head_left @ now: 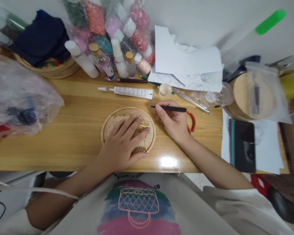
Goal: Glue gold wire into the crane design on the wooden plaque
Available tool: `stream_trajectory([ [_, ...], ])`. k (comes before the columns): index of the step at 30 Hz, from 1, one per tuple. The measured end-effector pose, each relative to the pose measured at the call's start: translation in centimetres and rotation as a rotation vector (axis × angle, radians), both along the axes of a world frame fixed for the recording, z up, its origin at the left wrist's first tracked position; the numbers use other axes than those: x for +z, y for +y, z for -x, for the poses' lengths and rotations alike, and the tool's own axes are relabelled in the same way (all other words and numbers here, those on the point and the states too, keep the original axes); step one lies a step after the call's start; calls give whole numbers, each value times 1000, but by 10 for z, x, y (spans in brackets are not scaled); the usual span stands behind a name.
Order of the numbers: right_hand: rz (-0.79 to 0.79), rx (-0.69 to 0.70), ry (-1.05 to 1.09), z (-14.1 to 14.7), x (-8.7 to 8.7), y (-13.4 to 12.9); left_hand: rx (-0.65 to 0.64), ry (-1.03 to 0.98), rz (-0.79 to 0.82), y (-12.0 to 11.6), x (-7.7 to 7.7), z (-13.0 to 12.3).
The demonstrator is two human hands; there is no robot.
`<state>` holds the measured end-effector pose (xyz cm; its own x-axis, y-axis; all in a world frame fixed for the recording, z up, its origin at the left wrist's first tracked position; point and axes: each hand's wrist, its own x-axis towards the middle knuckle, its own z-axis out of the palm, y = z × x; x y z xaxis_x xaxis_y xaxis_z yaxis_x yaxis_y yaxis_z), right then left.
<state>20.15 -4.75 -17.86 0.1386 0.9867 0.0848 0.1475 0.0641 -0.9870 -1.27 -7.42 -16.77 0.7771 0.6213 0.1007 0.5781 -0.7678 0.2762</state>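
Observation:
A round wooden plaque (104,130) with fine carved lines and some gold wire pieces lies on the wooden table. Flat across it rests my left hand (124,142), fingers spread, covering much of its middle and lower left. My right hand (175,122) pinches black tweezers (173,108) just right of the plaque, their tip pointing left above the table. Behind my right hand, the red-orange curved handle of a tool (193,121) shows; the rest of the tool is hidden.
Beyond the plaque lie a white glue tube (133,92), a small round cup (165,90) and a silver pen-like tool (193,103). Bottles (105,65) and papers (188,65) stand behind. A plastic bag (22,98) is left, a phone (244,147) right.

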Motion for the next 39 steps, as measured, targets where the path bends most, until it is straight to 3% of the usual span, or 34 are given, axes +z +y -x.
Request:
stream_trajectory([
  [39,2,3,17,-1,-1,-1,-2,1,-31,-2,-1,0],
])
